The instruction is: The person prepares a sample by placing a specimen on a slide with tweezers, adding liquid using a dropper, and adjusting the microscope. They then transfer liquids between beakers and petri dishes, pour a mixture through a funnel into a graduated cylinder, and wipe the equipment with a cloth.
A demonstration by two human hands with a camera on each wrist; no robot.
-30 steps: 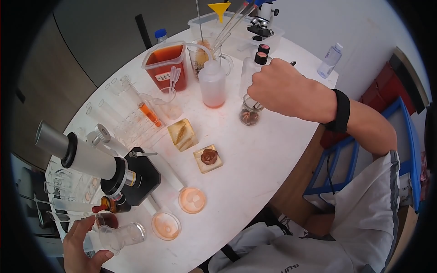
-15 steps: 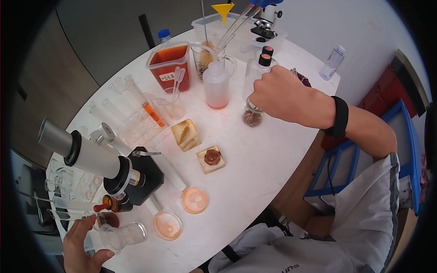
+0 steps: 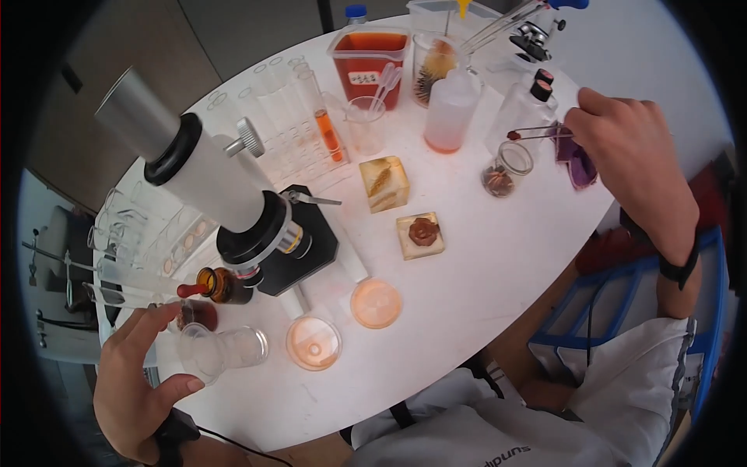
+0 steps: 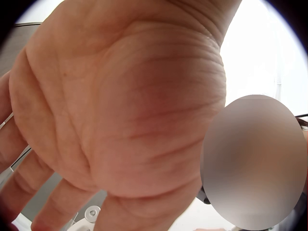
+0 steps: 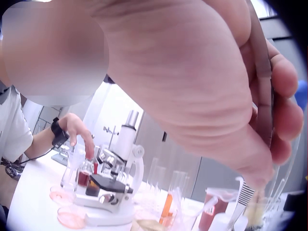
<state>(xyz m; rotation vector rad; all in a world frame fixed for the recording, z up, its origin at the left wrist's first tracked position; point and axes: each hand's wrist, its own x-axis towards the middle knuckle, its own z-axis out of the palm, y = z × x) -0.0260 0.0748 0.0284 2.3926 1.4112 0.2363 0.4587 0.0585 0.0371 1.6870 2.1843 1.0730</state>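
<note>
My right hand (image 3: 634, 148) pinches metal tweezers (image 3: 542, 133), whose tips hold a small dark red piece (image 3: 514, 135). Just under those tips stands an uncapped glass jar (image 3: 500, 183) with brownish dried bits at its bottom. In the right wrist view the ridged grip of the tweezers (image 5: 244, 196) shows below the thumb. At the table's left end, my left hand (image 3: 138, 366) is spread with thumb and fingers apart around the near side of a clear glass vessel (image 3: 226, 348). Its index fingertip is right by a small jar of dark red liquid (image 3: 198, 315).
A microscope (image 3: 257, 210) stands between the hands, near two petri dishes (image 3: 375, 303). Two resin blocks (image 3: 421, 247), a wash bottle (image 3: 451, 113), a red-filled tub (image 3: 369, 70) and a test tube rack (image 3: 299, 148) lie beyond. Purple dried material (image 3: 577, 167) is beside the right hand.
The right hand has risen from the jar's mouth and moved right, bringing the tweezers and dark red piece into sight. The head view has shifted; the left hand keeps its place by the glass vessel.
</note>
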